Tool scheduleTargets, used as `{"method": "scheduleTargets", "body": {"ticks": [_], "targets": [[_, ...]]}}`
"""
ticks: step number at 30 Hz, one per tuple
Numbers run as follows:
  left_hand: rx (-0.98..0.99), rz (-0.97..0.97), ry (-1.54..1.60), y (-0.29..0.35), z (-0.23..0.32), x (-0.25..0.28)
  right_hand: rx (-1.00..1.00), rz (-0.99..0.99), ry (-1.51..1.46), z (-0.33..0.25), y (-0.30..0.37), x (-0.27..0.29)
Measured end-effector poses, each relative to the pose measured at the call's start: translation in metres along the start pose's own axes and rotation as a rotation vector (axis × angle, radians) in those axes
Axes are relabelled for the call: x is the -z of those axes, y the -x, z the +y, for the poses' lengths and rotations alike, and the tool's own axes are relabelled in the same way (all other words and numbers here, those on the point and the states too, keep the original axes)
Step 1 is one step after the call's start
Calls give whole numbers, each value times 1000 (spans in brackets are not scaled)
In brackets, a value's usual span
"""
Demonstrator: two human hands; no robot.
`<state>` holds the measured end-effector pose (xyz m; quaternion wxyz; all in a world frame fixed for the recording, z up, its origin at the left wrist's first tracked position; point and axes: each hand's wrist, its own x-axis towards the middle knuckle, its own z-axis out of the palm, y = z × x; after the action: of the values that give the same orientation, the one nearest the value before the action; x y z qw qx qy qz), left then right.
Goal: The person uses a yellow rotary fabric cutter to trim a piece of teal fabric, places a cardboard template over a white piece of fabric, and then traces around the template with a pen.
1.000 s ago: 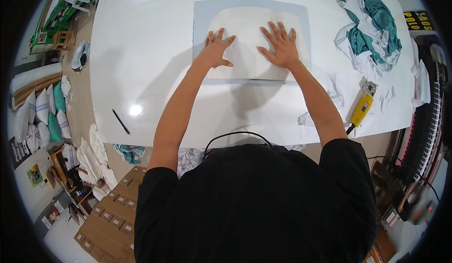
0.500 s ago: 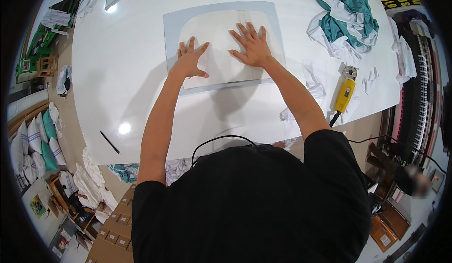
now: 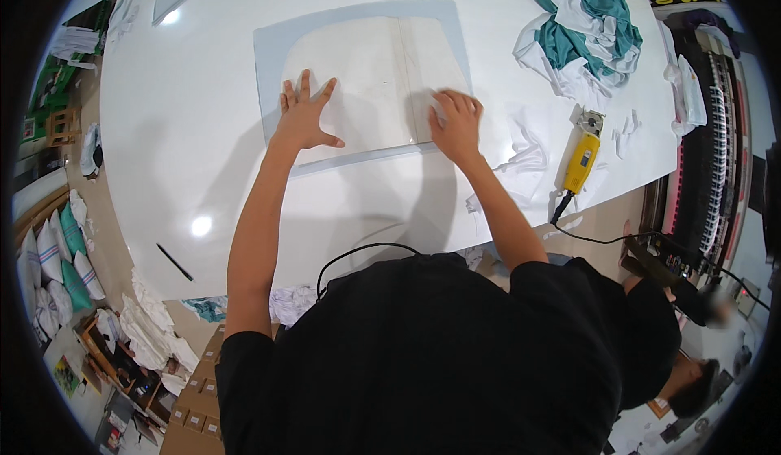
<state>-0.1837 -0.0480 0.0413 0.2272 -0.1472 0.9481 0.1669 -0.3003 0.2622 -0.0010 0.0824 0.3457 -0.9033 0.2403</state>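
Note:
A cream sheet with a curved top edge, like a pattern piece (image 3: 358, 64), lies on a larger piece of light blue-grey fabric (image 3: 271, 48). My left hand (image 3: 305, 120) is open on the pattern's lower left part, fingers spread and thumb stretched right. At the pattern's lower right edge is my right hand (image 3: 457, 128), its fingers bent and thumb apart, with nothing visible held in it. To the right of that hand lies a yellow handheld fabric cutter (image 3: 581, 162) with a round metal head.
On the white table (image 3: 171, 178) a heap of teal and white cloth (image 3: 582, 32) sits at the far right. White scraps (image 3: 525, 150) lie near the cutter, whose black cord (image 3: 598, 239) runs off right. A black pen (image 3: 174, 261) is at left. Another person (image 3: 663, 357) is at lower right.
My right hand has moved from lying flat on the pattern to its lower right edge, fingers now bent. My left hand stays on the pattern. Another person has come into view at lower right.

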Motion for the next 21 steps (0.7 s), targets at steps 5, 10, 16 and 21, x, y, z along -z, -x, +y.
{"method": "scheduleTargets", "body": {"ticks": [5, 10, 16, 21], "targets": [[5, 10, 8, 3, 1, 3, -199, 16, -56, 41, 61, 38], [5, 16, 4, 3, 2, 4, -117, -152, -148, 62, 59, 67], [-5, 36, 23, 2, 2, 3, -44, -248, -175, 66, 49, 81], [-2, 48, 36, 4, 3, 4, -22, -235, -166, 71, 50, 78]]}}
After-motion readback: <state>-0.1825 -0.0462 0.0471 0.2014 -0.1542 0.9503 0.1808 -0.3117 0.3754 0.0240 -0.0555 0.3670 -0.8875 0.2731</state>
